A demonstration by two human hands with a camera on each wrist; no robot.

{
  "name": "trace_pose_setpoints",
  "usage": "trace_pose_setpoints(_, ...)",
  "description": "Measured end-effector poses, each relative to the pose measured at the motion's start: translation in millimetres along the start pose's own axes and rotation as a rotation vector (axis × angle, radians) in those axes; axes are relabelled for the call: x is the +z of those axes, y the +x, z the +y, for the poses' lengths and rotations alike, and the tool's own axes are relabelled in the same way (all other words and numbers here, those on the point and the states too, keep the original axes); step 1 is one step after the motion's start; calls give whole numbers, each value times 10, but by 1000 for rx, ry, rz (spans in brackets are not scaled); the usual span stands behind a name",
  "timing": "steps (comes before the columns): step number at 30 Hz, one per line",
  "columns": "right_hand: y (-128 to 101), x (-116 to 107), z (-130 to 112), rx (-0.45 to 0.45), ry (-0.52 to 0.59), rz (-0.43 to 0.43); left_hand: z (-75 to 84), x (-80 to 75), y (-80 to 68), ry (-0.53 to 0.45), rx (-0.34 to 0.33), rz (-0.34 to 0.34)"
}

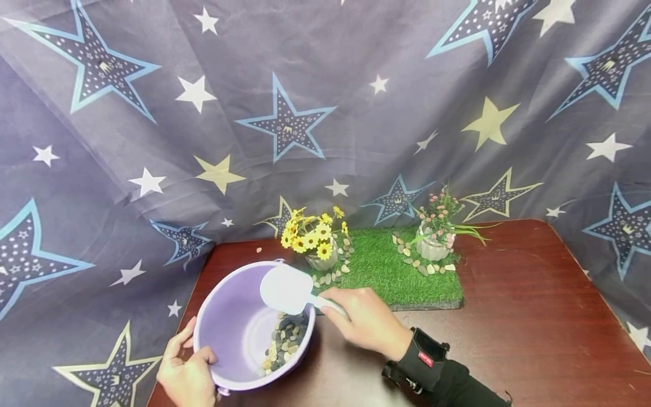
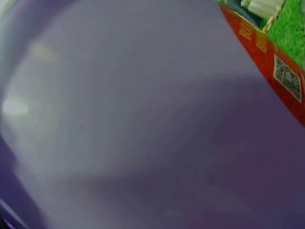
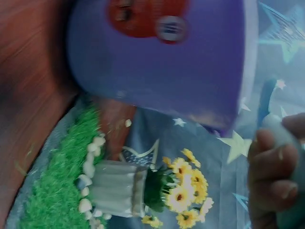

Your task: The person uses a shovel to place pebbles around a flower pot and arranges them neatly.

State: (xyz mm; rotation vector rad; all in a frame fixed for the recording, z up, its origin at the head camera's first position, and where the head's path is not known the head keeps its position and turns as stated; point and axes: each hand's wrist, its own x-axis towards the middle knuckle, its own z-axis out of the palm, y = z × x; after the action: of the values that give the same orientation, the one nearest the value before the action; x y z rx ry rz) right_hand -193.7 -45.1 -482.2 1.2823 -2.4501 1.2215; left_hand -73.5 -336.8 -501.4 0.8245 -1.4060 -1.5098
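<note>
A purple bucket [image 1: 226, 316] tilts towards me at the table's left. My left hand [image 1: 187, 370] grips its near left rim, thumb inside and fingers outside. Grey, black and tan pebbles [image 1: 286, 342] lie inside along the right wall. My right hand [image 1: 368, 321] holds a pale plastic scoop [image 1: 286, 289] by its handle, the blade above the bucket's right rim. In the right wrist view, fingers [image 3: 274, 167] curl round the handle beside the bucket [image 3: 157, 76]. The left wrist view is filled by the bucket's outer wall [image 2: 143, 119]; that hand is hidden there.
Behind the bucket lies an artificial grass board [image 1: 378, 271]. On it stand a pot of yellow flowers [image 1: 315, 234] and a white pot of pink flowers [image 1: 433, 246], each edged with pebbles. A star-patterned cloth [image 1: 325, 56] hangs behind the reddish-brown table [image 1: 524, 305].
</note>
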Motion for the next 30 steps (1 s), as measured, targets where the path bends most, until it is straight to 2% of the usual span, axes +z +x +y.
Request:
trace_pose_setpoints(2, -36, 67, -4, -37, -80, 29, -33, 36, -13, 13, -8, -18)
trace_pose_setpoints(5, -61, 113, 14, -40, -108, 42, -74, 68, -8, 19, -40, -41)
trace_pose_setpoints(11, -44, 97, 34, -34, -80, 44, -102, 86, 47, 42, -83, -48)
trace_pose_setpoints(21, -82, 82, 90, 7, -65, 36, -140, 87, 59, 65, -59, -38)
trace_pose_setpoints(25, -128, -47, 144, 20, -35, 76, -166, 84, 70, 85, -32, -37)
trace_pose_setpoints(30, -233, -437, 301, 41, -48, 183, -172, 72, 138, 106, 25, -49)
